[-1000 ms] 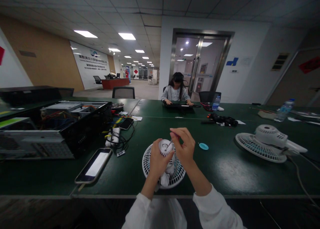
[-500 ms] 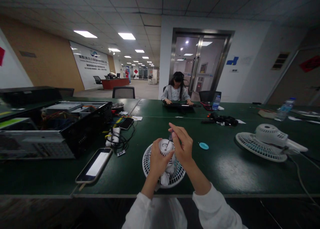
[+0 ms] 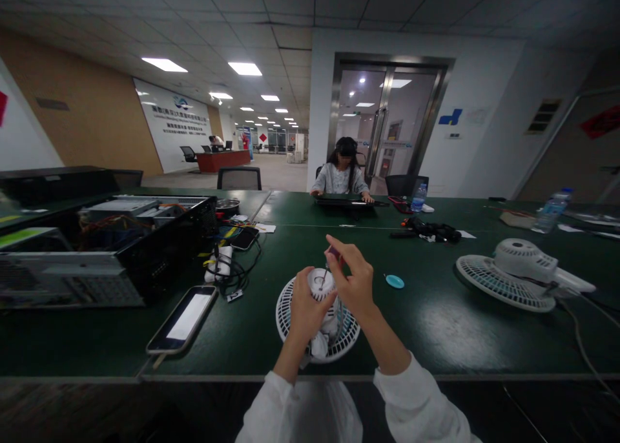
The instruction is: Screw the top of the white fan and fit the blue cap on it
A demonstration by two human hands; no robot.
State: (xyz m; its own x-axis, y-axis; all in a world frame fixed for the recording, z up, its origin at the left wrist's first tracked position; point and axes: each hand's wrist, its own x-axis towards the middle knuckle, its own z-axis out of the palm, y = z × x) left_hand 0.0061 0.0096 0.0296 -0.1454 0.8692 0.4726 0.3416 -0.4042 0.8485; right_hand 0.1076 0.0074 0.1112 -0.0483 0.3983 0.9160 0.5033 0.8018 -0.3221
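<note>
A small white fan [image 3: 287, 307] lies grille-down on the green table in front of me, its motor housing facing up. My left hand [image 3: 307, 307] is wrapped round the side of that housing, thumb and fingers on either side. My right hand [image 3: 353, 275] pinches the handle of a screwdriver [image 3: 325, 277] above the housing. The shaft slants down, and its tip is at the recess in the top of the housing. Whether the tip sits in a screw is too small to tell. A round blue cap-like piece [image 3: 394, 281] lies to the right.
A phone [image 3: 184, 320] and an opened computer case [image 3: 159, 236] are at the left, beside tangled cables [image 3: 237, 272]. Another white fan [image 3: 513, 281] lies at the right. A person [image 3: 341, 175] sits opposite, hands at a dark flat device [image 3: 351, 204]. Water bottles [image 3: 419, 197] stand further back.
My right hand's fingers have shifted slightly around the screwdriver handle, and the shaft stands a little more upright. My left hand and the fan have stayed put. The person opposite has moved a hand slightly.
</note>
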